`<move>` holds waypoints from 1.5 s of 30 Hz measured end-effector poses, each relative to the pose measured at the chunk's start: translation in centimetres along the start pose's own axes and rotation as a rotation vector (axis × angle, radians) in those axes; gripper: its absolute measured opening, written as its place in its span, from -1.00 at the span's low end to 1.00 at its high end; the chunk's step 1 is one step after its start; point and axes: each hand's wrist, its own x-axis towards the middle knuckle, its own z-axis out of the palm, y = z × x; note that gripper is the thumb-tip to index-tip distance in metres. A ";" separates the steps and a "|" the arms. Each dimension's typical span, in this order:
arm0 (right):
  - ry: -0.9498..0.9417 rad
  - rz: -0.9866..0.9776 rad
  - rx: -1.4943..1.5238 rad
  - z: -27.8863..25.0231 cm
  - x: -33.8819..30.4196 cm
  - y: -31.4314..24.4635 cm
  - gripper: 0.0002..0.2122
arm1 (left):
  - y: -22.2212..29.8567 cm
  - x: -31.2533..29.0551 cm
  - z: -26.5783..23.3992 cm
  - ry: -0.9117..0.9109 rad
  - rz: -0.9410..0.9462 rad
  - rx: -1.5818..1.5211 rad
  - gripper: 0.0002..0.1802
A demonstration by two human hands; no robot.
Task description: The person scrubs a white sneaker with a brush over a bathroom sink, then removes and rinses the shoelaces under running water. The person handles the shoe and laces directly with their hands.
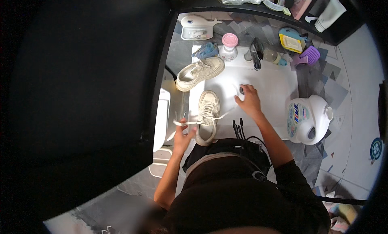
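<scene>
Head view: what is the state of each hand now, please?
Left hand: partly open, with the white shoelace at it; whether gripped cannot be told.
Right hand: open above the sink, nothing visible held.

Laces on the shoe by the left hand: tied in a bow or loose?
Loose: no bow shows; the lace ends spread to either side of the shoe.

The shoes [209,101] are cream, laces [191,122] white. The basin [277,86] is white, the faucet [256,52] black. The table [309,82] shows grey angular patches.

The white sink [277,94] is brightly lit, with black corners, curved edges and lower-left blur.
</scene>
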 end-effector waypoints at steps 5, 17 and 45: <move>-0.480 -0.324 0.440 2.7 -0.4 -5.3 -0.79 | 2.9 -1.3 4.1 0.139 -0.045 0.091 -0.61; -0.683 -0.680 0.474 2.6 -2.4 -5.1 -0.96 | 5.2 -7.4 10.2 0.458 -0.248 -0.021 -0.33; -0.487 -0.333 0.331 4.5 -0.2 -3.4 -0.91 | 6.7 -4.6 9.3 0.414 -0.115 0.350 -0.81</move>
